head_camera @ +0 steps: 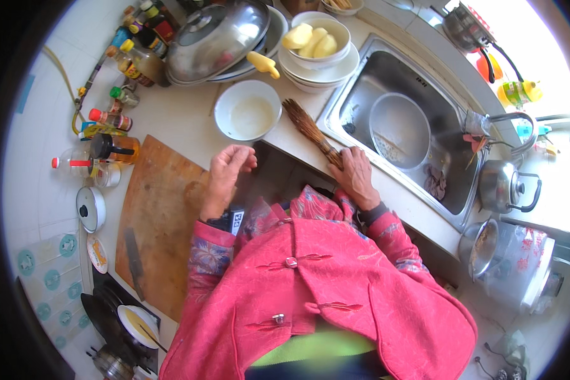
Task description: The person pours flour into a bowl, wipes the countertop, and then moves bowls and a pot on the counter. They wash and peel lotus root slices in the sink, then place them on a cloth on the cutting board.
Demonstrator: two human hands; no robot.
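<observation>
My right hand (356, 176) rests at the counter's front edge, its fingers on the bound end of a brown twig brush (308, 126). I cannot tell whether it grips the brush or only touches it. My left hand (228, 173) is raised over the gap by the cutting board, fingers curled, with no object visible in it. Just beyond it stands a white bowl (248, 111) with some cloudy liquid inside. Peeled potatoes (313, 42) fill another bowl (346, 50) on stacked dishes, and a yellow knobbly piece (263, 64) lies beside the stack.
To the right is a steel sink (361, 90) holding a round basin (400, 130) and a rag (435, 181). A wooden cutting board (161, 213) with a knife (134, 261) lies at left, near bottles (137, 66). A metal lid (218, 42) covers a large basin.
</observation>
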